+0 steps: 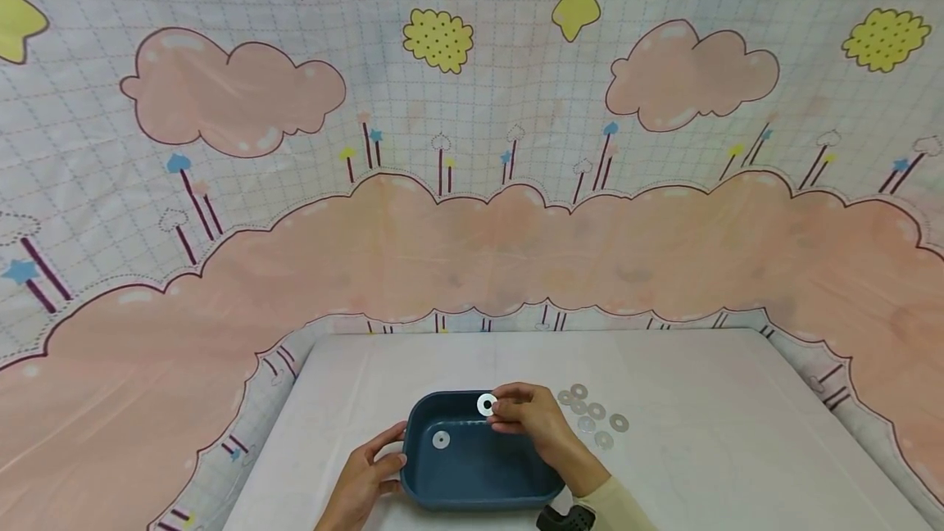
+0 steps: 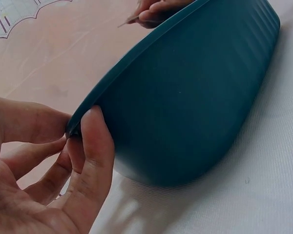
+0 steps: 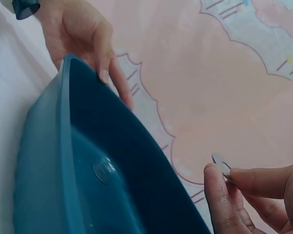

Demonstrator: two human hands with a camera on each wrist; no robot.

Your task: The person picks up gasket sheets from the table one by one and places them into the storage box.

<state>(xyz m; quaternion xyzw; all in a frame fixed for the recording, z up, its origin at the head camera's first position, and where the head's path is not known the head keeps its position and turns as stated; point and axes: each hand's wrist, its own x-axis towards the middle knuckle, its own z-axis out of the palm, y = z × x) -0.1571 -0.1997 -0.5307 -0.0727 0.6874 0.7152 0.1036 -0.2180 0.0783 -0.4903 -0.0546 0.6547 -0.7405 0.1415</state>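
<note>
A dark blue rectangular plastic bin [image 1: 479,478] stands on the white-covered table. My left hand [image 1: 361,474] grips its left end, with fingers and thumb pinching the rim in the left wrist view. Over the bin's far edge, my right hand [image 1: 537,423] pinches a flat metal washer [image 1: 481,406] between thumb and fingertips; the right wrist view shows this washer [image 3: 217,159] tilted nearly edge-on. Another washer [image 1: 436,438] lies flat on the bin floor towards the left. Part of the bin's right side is hidden behind my right hand and forearm.
Several loose washers [image 1: 619,423] lie scattered on the table [image 1: 701,449], right of the bin and close to my right hand. A patterned cloth [image 1: 516,252] with clouds and stars hangs behind the table and runs down along its sides.
</note>
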